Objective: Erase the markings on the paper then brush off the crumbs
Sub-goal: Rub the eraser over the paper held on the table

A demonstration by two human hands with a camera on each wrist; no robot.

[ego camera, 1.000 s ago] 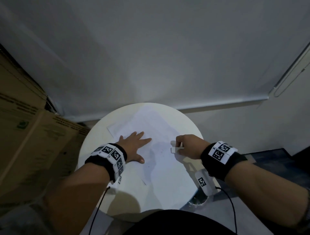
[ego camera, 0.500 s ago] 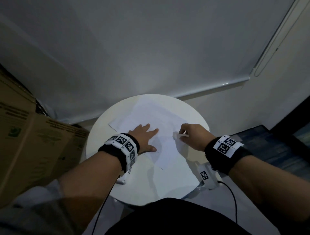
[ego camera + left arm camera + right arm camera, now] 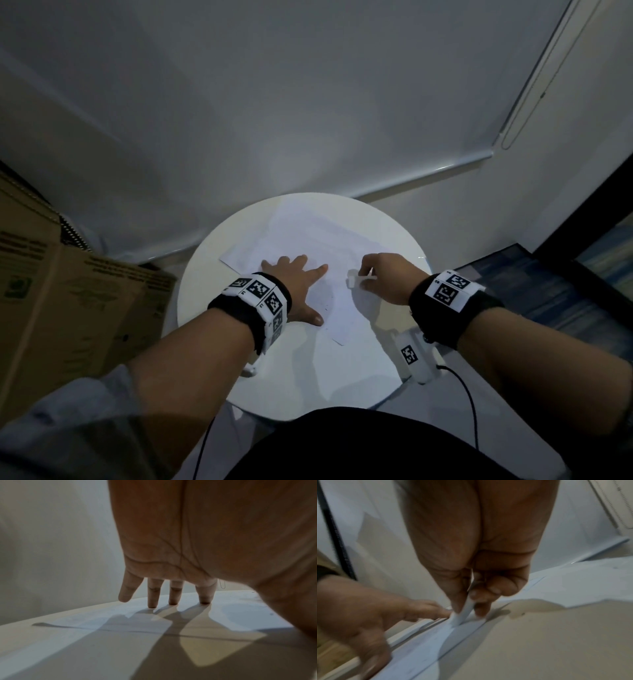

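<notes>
A white sheet of paper (image 3: 325, 240) lies on the round white table (image 3: 205, 284), with faint pencil marks near its middle. My left hand (image 3: 294, 284) lies flat on the sheet's left part with fingers spread, and its fingertips (image 3: 152, 604) press down. To the right, my right hand (image 3: 383, 281) pinches a small white eraser (image 3: 352, 283) between thumb and fingers. In the right wrist view the eraser (image 3: 462, 614) has its lower end on the paper (image 3: 573, 582), just beside my left hand (image 3: 368, 615).
A brown cardboard box (image 3: 68, 308) stands close on the left of the table. A pale roller blind (image 3: 308, 102) hangs behind it. A dark frame (image 3: 589, 212) stands at the right. A white tagged device (image 3: 411, 356) with a cable hangs under my right wrist at the table's edge.
The head view has swung, so the table sits further right in the frame. My right hand with the eraser shifted slightly on the paper; the left hand stays pressed flat.
</notes>
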